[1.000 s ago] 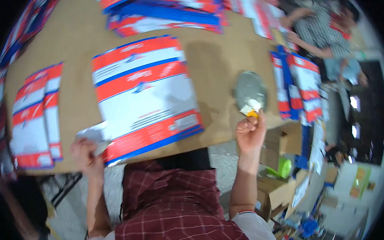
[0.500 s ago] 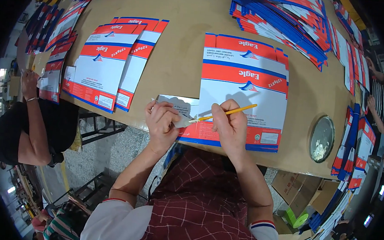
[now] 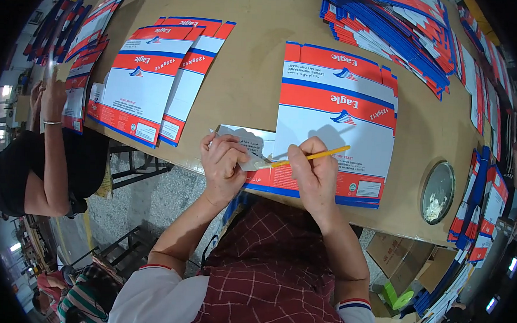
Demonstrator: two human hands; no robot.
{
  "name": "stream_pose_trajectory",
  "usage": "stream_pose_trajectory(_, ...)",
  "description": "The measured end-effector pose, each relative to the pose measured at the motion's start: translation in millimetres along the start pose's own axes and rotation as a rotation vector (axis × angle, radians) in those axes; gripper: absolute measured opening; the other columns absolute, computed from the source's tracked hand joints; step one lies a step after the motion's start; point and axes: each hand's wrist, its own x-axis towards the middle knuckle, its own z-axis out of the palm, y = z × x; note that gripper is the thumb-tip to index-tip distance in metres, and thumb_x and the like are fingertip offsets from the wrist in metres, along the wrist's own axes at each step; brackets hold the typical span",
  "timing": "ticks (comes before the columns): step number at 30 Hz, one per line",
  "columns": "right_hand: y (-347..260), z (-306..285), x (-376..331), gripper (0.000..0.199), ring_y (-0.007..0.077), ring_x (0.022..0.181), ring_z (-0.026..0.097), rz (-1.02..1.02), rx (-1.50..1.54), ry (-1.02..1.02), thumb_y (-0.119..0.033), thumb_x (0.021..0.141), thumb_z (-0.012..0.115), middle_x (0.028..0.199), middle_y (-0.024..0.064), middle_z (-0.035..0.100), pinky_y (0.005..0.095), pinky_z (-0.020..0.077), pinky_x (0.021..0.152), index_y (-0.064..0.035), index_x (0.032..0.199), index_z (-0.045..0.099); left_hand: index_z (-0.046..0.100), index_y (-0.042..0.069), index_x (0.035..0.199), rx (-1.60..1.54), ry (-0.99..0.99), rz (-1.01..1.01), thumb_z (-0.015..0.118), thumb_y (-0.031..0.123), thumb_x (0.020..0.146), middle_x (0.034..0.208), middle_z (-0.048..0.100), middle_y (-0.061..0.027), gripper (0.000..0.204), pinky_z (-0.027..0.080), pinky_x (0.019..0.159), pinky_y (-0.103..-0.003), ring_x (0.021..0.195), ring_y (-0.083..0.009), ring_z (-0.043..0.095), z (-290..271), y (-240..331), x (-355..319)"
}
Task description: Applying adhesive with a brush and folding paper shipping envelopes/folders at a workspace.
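the yellow brush (image 3: 312, 157) lies slanted across the near edge of the flat carton blank (image 3: 333, 121), its tip resting on the white side flap (image 3: 245, 143) that sticks out to the left of the blank. the right hand (image 3: 316, 176) is clenched around the brush handle, fingers curled over it, with the handle's far end poking out up and to the right of the knuckles. just left of that grip, the left hand (image 3: 223, 162) pins the flap down, fingers bent over its edge and almost touching the brush tip. the blank itself is white with red and blue bands and spreads away from both hands across the brown table (image 3: 251, 73), near its front edge. to the right of the brush hand, well apart, a round shallow dish (image 3: 438, 191) sits on the table. further left of the holding hand lie two more printed blanks (image 3: 157, 80), overlapping. beyond, at the far right, a big fanned stack of blanks (image 3: 394, 28). off the table's left end another person's arm (image 3: 52, 145) reaches up to a pile there.
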Motion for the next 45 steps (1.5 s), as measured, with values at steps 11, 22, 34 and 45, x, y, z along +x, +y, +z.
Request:
stream_pose_trajectory(11, -2, -2, 5, 0.02, 0.0124, 0.044, 0.045, -0.108, -0.034, -0.008, -0.013, 0.084, 0.055, 0.052, 0.0064, 0.047, 0.027, 0.0337, 0.042, -0.0016, 0.071, 0.044, 0.049, 0.01, 0.066, 0.018, 0.006, 0.0, 0.06, -0.007, 0.048, 0.073, 0.056, -0.0034, 0.026, 0.032, 0.09, -0.042, 0.084, -0.0226, 0.057, 1, 0, 0)
stream_pose_trajectory(22, 13, -3, 7, 0.023, 0.0102, 0.046, 0.046, 0.016, 0.109, 0.066, -0.017, 0.085, 0.054, 0.053, 0.0057, 0.048, 0.0269, 0.0333, 0.043, -0.0017, 0.069, 0.046, 0.05, 0.009, 0.066, -0.005, 0.012, -0.016, 0.054, -0.008, 0.045, 0.074, 0.055, -0.004, 0.027, 0.033, 0.087, -0.041, 0.085, -0.0231, 0.056, 2, 1, 1)
stream_pose_trajectory(34, 19, 4, 8, 0.024, 0.0073, 0.042, 0.045, 0.11, 0.229, 0.127, -0.017, 0.085, 0.055, 0.048, 0.003, 0.047, 0.0241, 0.0339, 0.04, -0.0016, 0.068, 0.046, 0.049, 0.007, 0.066, -0.043, 0.021, -0.029, 0.054, -0.007, 0.046, 0.074, 0.055, -0.0057, 0.025, 0.035, 0.085, -0.043, 0.084, -0.0256, 0.056, 3, 2, 0)
stream_pose_trajectory(45, 18, 3, 8, 0.024, 0.0078, 0.041, 0.049, 0.111, 0.216, 0.064, -0.016, 0.085, 0.054, 0.049, 0.0028, 0.049, 0.0223, 0.0357, 0.038, -0.0026, 0.068, 0.045, 0.048, 0.007, 0.066, -0.067, 0.025, -0.039, 0.058, -0.007, 0.049, 0.074, 0.056, -0.0066, 0.024, 0.036, 0.084, -0.042, 0.083, -0.027, 0.056, 5, 2, 0)
